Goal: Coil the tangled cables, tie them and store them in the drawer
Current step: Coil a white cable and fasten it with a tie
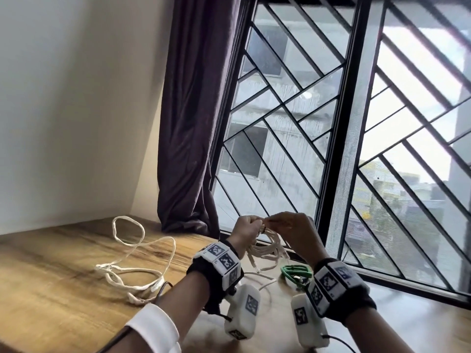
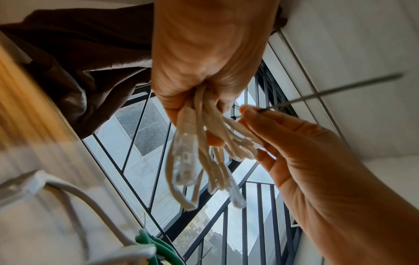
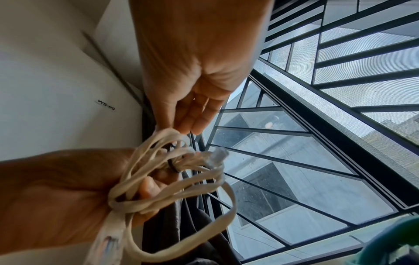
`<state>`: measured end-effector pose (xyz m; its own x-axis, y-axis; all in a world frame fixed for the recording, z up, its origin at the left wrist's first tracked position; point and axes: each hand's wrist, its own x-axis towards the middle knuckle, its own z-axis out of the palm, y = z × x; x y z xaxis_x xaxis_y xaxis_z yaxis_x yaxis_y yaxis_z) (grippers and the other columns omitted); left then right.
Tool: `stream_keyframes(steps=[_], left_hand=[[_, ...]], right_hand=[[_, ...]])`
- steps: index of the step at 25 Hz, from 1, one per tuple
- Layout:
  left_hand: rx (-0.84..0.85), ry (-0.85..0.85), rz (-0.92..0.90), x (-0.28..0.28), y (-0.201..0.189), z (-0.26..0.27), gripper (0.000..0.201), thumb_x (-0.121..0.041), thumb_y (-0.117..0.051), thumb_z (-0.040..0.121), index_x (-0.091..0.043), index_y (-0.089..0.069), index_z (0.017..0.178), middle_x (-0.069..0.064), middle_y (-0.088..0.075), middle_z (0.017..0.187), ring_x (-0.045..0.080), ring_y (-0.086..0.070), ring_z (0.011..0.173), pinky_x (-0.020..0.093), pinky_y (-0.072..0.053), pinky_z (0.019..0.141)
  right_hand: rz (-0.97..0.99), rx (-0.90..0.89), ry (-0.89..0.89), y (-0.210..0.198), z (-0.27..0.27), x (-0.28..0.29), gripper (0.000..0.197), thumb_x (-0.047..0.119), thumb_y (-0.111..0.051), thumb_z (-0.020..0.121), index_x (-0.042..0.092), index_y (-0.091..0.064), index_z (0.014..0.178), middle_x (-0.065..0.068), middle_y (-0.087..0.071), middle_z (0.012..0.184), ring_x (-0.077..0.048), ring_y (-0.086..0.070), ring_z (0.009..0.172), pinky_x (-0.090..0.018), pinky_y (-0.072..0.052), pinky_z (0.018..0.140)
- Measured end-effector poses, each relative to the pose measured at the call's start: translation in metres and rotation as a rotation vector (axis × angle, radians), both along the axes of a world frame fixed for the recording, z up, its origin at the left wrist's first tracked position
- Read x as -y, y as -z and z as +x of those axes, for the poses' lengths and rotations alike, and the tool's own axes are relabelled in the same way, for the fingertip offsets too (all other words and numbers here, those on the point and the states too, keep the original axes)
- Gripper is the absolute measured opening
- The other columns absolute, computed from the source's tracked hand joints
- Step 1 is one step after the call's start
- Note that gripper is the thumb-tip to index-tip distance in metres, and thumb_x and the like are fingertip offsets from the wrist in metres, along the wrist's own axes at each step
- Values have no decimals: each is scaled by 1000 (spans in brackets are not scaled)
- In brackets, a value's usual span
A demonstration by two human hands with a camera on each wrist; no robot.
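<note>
A coil of flat white cable (image 1: 267, 247) hangs above the table by the window, and my left hand (image 1: 248, 222) grips its gathered top. In the left wrist view the bundle (image 2: 204, 143) shows clear plug ends dangling from my left hand (image 2: 204, 71). My right hand (image 2: 249, 114) pinches a thin black cable tie (image 2: 328, 93) whose tail sticks out up and to the right. In the right wrist view the tie's black loop (image 3: 174, 165) runs round the cable strands (image 3: 181, 190), just below my right hand (image 3: 188, 123). No drawer is in view.
A second white cable (image 1: 132, 271) sprawls loose on the wooden table (image 1: 51, 276) to the left. A coiled green cable (image 1: 297, 272) lies under my hands, beside another white strand (image 1: 262, 278). A dark curtain (image 1: 193, 123) and a barred window (image 1: 331, 123) stand behind.
</note>
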<state>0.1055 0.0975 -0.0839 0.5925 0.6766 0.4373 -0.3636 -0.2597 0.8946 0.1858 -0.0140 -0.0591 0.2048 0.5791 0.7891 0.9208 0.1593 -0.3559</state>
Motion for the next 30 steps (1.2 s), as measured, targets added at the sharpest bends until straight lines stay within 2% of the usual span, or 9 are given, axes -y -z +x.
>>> stream_keyframes(steps=[4, 8, 12, 16, 18, 24, 27, 29, 30], left_hand=[[19, 111, 89, 14, -2, -3, 19, -2, -46, 95, -16, -50, 83, 2, -37, 56, 0, -27, 31, 14, -21, 34], [-38, 191, 126, 27, -2, -8, 12, -6, -49, 94, -17, -49, 94, -2, -41, 59, 3, -30, 40, 13, -23, 36], [27, 198, -25, 31, -5, -10, 21, -6, -42, 97, -17, -53, 83, -3, -39, 59, -1, -33, 36, 12, -23, 35], [-9, 171, -4, 36, -6, -15, 16, -13, -58, 91, -14, -56, 76, -4, -42, 54, 0, -32, 33, 13, -23, 33], [-81, 171, 14, 38, -5, -15, 19, -12, -59, 89, -14, -54, 71, -2, -38, 53, 4, -28, 34, 12, -23, 34], [-179, 227, 7, 54, -13, -13, 31, -9, -48, 85, -17, -42, 55, -5, -28, 46, 7, -21, 35, 11, -20, 37], [-177, 178, 32, 52, -10, -15, 29, -8, -48, 85, -16, -41, 57, -5, -27, 46, 8, -21, 36, 13, -18, 41], [-126, 97, 14, 47, -8, -16, 28, -8, -50, 86, -15, -43, 59, -6, -30, 43, 8, -23, 35, 16, -18, 41], [-91, 63, -15, 43, -7, -16, 28, -9, -50, 87, -15, -43, 60, -7, -32, 42, 8, -23, 35, 16, -18, 40]], right_hand=[[108, -13, 95, -2, 2, -1, 8, 16, -77, 73, 14, -77, 81, -4, -73, 80, -10, -66, 71, -29, -51, 72], [148, -71, 122, 0, 10, 4, 9, 22, -78, 72, 15, -75, 77, -2, -69, 77, -17, -64, 68, -27, -47, 67], [185, -110, 163, 0, 10, 4, 12, 29, -80, 69, 19, -74, 72, 2, -71, 77, -12, -65, 68, -28, -48, 65], [200, -173, 213, 1, 9, 4, 10, 24, -77, 73, 16, -72, 72, -2, -74, 77, -16, -70, 78, -30, -51, 67], [208, -192, 291, 1, 9, 5, 14, 29, -76, 74, 17, -71, 71, -1, -74, 78, -20, -69, 80, -32, -51, 68], [196, -254, 455, -1, 8, 13, 17, 35, -69, 79, 18, -70, 81, 0, -73, 89, -25, -64, 90, -26, -37, 66], [206, -316, 384, 4, 16, 6, 18, 34, -70, 79, 16, -70, 81, 0, -73, 85, -23, -66, 82, -33, -48, 72], [176, -452, 187, 8, 19, 0, 18, 28, -70, 80, 10, -72, 83, -2, -71, 73, -20, -65, 66, -37, -52, 68], [132, -507, 78, 11, 17, -1, 17, 24, -70, 81, 7, -73, 84, -4, -70, 71, -17, -63, 63, -35, -51, 65]])
